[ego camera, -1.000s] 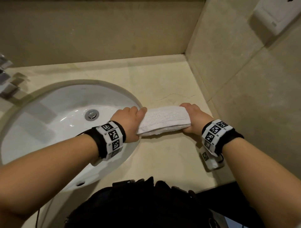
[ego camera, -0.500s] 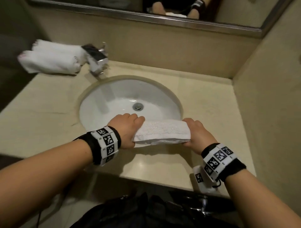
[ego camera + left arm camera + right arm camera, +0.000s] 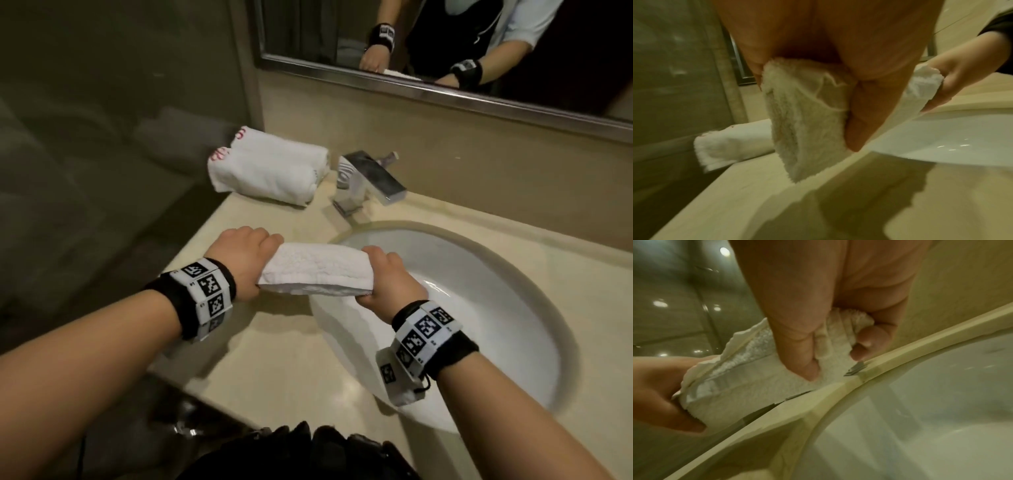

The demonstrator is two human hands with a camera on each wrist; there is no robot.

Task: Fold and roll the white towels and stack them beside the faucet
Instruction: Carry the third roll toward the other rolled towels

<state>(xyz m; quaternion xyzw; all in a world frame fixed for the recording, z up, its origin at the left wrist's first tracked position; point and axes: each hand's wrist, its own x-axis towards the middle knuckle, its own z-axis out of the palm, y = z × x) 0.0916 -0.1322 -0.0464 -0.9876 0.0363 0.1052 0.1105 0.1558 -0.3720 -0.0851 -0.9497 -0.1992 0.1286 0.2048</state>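
White rolled towel [image 3: 317,270] | both hands grasp its ends | stacked rolls [image 3: 270,174], faucet [image 3: 368,180]: head view only

The right hand [image 3: 830,308] fills the top of the right wrist view, thumb and fingers curled round one end of a rolled white towel [image 3: 756,386]. The left hand [image 3: 659,391] grips the other end at the lower left. The towel hangs just above the beige counter [image 3: 777,426], near the curved rim of the white sink [image 3: 920,418]. Blurred spots of light dot the dark wall [image 3: 674,313] behind.
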